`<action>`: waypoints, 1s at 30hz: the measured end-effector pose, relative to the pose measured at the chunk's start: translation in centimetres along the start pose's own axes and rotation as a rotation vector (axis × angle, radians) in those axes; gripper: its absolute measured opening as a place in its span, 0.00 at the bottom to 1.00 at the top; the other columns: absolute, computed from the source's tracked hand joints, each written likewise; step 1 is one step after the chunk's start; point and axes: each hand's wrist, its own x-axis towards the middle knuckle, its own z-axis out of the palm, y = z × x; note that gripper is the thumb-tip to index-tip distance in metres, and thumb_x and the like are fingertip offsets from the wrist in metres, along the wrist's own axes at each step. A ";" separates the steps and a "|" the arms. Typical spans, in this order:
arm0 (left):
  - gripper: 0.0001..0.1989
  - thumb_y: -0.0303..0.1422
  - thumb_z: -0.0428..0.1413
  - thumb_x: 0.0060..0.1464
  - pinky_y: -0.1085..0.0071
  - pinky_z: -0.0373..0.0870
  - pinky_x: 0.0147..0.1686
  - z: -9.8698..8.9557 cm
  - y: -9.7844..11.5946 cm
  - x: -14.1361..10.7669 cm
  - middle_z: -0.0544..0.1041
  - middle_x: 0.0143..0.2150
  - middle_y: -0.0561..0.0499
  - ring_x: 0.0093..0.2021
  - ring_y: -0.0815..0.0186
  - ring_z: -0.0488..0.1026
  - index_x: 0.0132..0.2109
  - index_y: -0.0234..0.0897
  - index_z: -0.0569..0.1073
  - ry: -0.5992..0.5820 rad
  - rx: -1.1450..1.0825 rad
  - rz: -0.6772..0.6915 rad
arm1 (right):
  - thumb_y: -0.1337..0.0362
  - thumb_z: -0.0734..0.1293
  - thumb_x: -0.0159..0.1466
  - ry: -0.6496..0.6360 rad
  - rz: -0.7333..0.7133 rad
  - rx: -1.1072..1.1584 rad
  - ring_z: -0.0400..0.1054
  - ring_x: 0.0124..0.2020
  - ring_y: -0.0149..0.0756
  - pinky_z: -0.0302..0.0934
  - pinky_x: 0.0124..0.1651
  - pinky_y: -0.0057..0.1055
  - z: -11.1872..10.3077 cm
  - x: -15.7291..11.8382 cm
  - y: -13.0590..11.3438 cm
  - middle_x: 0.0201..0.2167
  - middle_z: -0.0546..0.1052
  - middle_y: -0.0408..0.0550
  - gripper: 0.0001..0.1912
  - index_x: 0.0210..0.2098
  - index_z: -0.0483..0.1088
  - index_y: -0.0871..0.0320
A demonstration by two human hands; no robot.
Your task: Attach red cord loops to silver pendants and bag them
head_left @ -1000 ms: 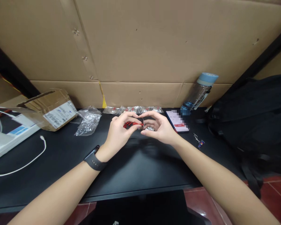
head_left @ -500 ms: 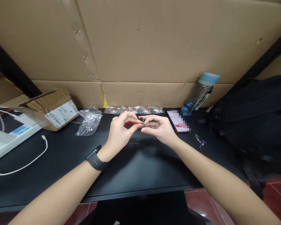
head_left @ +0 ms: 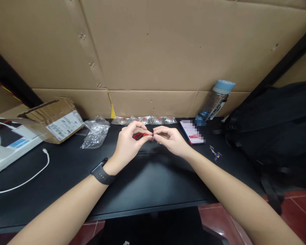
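Note:
Above the middle of the black table (head_left: 153,183), my left hand (head_left: 130,141) pinches a red cord (head_left: 140,135), which shows between its thumb and fingers. My right hand (head_left: 172,140) meets it at the fingertips, thumb and fingers pressed together on a small, thin, dark round piece whose edge shows between the hands. Most of that piece is hidden by the fingers. Behind the hands, several small clear packets (head_left: 157,120) with red bits lie in a row.
An open cardboard box (head_left: 63,124), a crumpled plastic bag (head_left: 95,132), a white power strip (head_left: 17,146) and a white cable (head_left: 38,170) are left. Right are a phone (head_left: 192,132), a bottle (head_left: 214,102), a small keychain (head_left: 216,156) and a black bag (head_left: 277,132).
The thin round piece between my fingertips has turned, and my right fingers have closed in on it. The whole view has shifted slightly.

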 end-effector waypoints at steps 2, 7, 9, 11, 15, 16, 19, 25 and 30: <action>0.13 0.34 0.66 0.54 0.60 0.75 0.49 0.0 0.0 0.0 0.82 0.36 0.52 0.42 0.58 0.83 0.41 0.42 0.69 -0.018 0.044 0.009 | 0.54 0.70 0.67 -0.027 -0.030 -0.077 0.73 0.50 0.42 0.71 0.49 0.37 -0.3 0.1 0.0 0.48 0.77 0.52 0.12 0.38 0.80 0.56; 0.12 0.34 0.66 0.55 0.56 0.71 0.53 -0.1 -0.1 0.0 0.83 0.37 0.52 0.43 0.57 0.83 0.41 0.42 0.70 -0.051 0.126 0.038 | 0.56 0.69 0.66 -0.063 -0.059 -0.117 0.72 0.49 0.41 0.71 0.50 0.38 -0.7 0.2 0.3 0.46 0.75 0.50 0.10 0.38 0.79 0.55; 0.12 0.34 0.66 0.55 0.55 0.70 0.55 -0.1 -0.2 0.0 0.84 0.37 0.52 0.44 0.57 0.82 0.41 0.42 0.70 -0.070 0.140 0.049 | 0.57 0.69 0.66 -0.073 -0.061 -0.111 0.71 0.48 0.40 0.70 0.50 0.38 -0.7 0.3 0.5 0.45 0.74 0.50 0.10 0.36 0.78 0.56; 0.12 0.33 0.66 0.55 0.54 0.70 0.55 -0.1 -0.1 0.0 0.84 0.37 0.52 0.46 0.57 0.82 0.42 0.43 0.70 -0.085 0.148 0.058 | 0.59 0.69 0.67 -0.081 -0.058 -0.102 0.71 0.48 0.39 0.69 0.50 0.38 -0.8 0.3 0.7 0.45 0.73 0.50 0.09 0.34 0.77 0.57; 0.11 0.32 0.65 0.56 0.56 0.70 0.55 -0.1 0.4 0.0 0.83 0.40 0.51 0.48 0.58 0.80 0.44 0.42 0.71 -0.107 0.130 0.092 | 0.62 0.67 0.67 -0.087 -0.075 -0.119 0.70 0.47 0.38 0.69 0.49 0.36 -0.8 0.2 0.4 0.46 0.72 0.50 0.08 0.32 0.74 0.58; 0.10 0.32 0.63 0.57 0.58 0.70 0.55 -0.2 0.5 0.0 0.82 0.42 0.50 0.48 0.59 0.79 0.44 0.42 0.72 -0.103 0.118 0.110 | 0.63 0.66 0.67 -0.096 -0.086 -0.148 0.71 0.47 0.38 0.68 0.48 0.35 -0.8 0.1 0.2 0.46 0.72 0.50 0.08 0.32 0.74 0.58; 0.07 0.34 0.58 0.62 0.62 0.71 0.53 -0.6 0.8 0.3 0.81 0.45 0.48 0.48 0.61 0.78 0.46 0.41 0.73 -0.077 0.073 0.137 | 0.68 0.66 0.64 -0.138 -0.157 -0.374 0.70 0.47 0.39 0.67 0.51 0.38 -1.2 -0.1 -0.4 0.47 0.72 0.51 0.05 0.32 0.72 0.57; 0.07 0.36 0.57 0.61 0.52 0.61 0.58 -1.0 -0.2 0.5 0.83 0.44 0.52 0.54 0.55 0.74 0.41 0.46 0.80 -0.270 0.442 0.210 | 0.69 0.69 0.62 -0.206 -0.254 -0.692 0.68 0.51 0.44 0.64 0.57 0.42 -2.1 -0.3 -0.6 0.48 0.72 0.53 0.02 0.32 0.73 0.57; 0.09 0.42 0.59 0.60 0.49 0.57 0.57 -0.5 -1.1 0.2 0.83 0.51 0.52 0.59 0.51 0.69 0.44 0.50 0.82 -0.358 0.578 0.240 | 0.69 0.68 0.62 -0.219 -0.211 -0.671 0.69 0.52 0.43 0.65 0.56 0.41 -2.4 -0.1 -0.9 0.48 0.72 0.52 0.03 0.33 0.74 0.57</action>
